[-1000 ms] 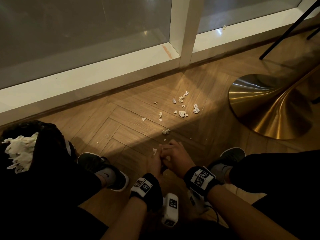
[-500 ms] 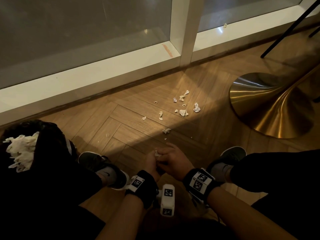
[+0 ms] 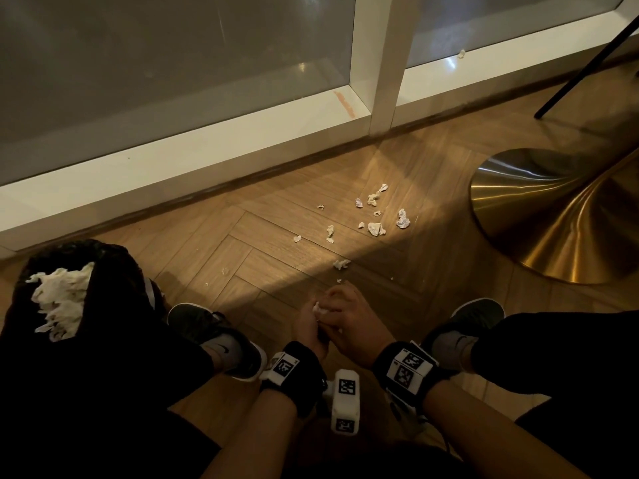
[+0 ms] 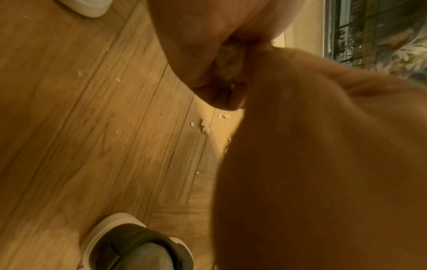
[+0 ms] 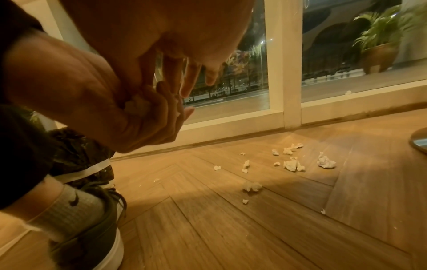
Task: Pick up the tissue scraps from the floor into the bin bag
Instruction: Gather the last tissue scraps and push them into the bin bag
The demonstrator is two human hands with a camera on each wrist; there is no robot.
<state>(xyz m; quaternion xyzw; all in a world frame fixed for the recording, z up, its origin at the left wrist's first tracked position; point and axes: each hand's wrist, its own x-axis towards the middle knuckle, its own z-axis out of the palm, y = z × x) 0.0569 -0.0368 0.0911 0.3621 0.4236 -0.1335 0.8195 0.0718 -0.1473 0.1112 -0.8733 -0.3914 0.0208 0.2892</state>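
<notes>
- On my left wrist [image 3: 294, 366] I wear a black band carrying a white block printed with a black square-pattern marker
- My right wrist [image 3: 408, 368] has the same black band, with two such markers side by side
- A white camera housing [image 3: 345, 402] with markers sits between my forearms
- Dark trousers [image 3: 560, 344], grey socks with a dark swoosh [image 5: 74, 201], and dark white-soled trainers [image 3: 221, 333], possibly grey

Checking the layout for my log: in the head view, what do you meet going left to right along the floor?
bin bag → left shoe → left hand → right hand → right shoe → gold table base
</notes>
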